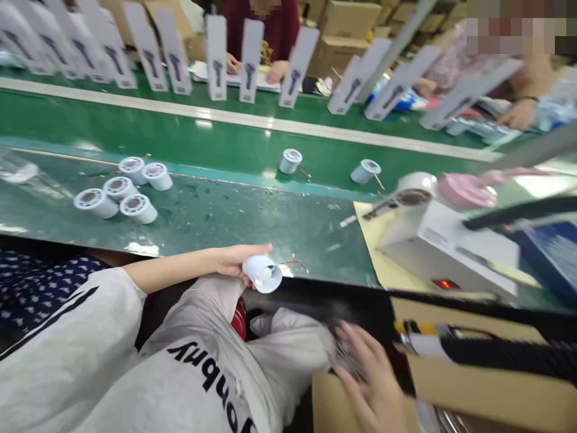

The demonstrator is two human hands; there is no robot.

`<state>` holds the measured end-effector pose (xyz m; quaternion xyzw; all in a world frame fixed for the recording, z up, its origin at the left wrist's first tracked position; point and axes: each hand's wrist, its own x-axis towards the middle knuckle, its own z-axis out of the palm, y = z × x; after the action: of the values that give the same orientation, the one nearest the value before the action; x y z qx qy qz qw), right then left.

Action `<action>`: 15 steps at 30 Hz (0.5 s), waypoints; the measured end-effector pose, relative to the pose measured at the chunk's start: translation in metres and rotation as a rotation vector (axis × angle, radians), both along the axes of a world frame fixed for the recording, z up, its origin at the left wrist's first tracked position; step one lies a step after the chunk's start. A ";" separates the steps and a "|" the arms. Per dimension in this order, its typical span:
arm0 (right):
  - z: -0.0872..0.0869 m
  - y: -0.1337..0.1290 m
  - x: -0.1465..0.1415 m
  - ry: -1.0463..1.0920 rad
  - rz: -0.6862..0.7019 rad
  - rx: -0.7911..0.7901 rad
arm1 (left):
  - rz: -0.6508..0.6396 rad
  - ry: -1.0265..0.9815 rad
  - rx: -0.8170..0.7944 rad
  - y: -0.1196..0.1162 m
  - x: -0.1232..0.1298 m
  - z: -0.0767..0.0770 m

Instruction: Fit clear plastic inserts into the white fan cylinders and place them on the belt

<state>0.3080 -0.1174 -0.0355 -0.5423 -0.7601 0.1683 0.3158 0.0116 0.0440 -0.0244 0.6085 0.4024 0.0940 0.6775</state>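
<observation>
My left hand point(234, 263) is closed around a white cylindrical housing point(258, 270), its open end tilted toward me at the bench's front edge. Thin red wires point(295, 263) show beside it on the bench. Lower right, over an open cardboard box, my right hand point(372, 376) is blurred by motion. Its fingers curl around something greyish that I cannot make out. Several similar white housings point(139, 209) stand grouped on the bench at the left. Two others, a white housing point(291, 161) and a second white housing point(365, 171), sit on the green belt with wires trailing.
White printed boxes point(217, 60) stand in a row beyond the green conveyor belt point(198, 135). At right are a white device with a red light point(451, 252), a pink round object point(466, 189) and a black-sleeved tool point(496, 355). Co-workers' hands point(518, 113) are across the belt.
</observation>
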 end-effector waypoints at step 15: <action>-0.005 0.014 -0.054 -0.052 -0.100 -0.138 | -0.280 -0.079 0.549 -0.034 0.032 0.002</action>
<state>0.2535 -0.1034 -0.0403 -0.6043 -0.7266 0.1902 0.2660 0.0437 0.0103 -0.0225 0.8142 0.2477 0.1287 0.5092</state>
